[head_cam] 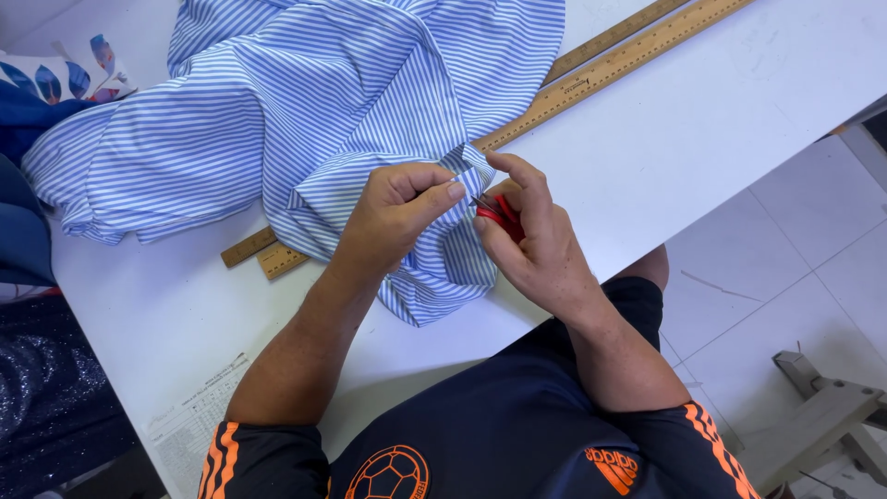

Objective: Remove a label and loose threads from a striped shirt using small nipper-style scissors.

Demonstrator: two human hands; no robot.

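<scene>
Head view: blue-and-white striped cloth (314, 102) heaped on white table (702, 120), one folded edge lifted toward the body. Likely light, soft, limp; apt to slump and crease unless held taut. Best taken at the folded edge, close to the working point. Left hand (397, 212) curled, thumb and forefinger pinching that edge. Right hand (536, 245) closed around small red clippers (499, 214), forefinger arched over, tips touching the same edge. Both forearms angled inward, wrists raised off the table. Two wooden rulers (619, 60) partly under the cloth.
</scene>
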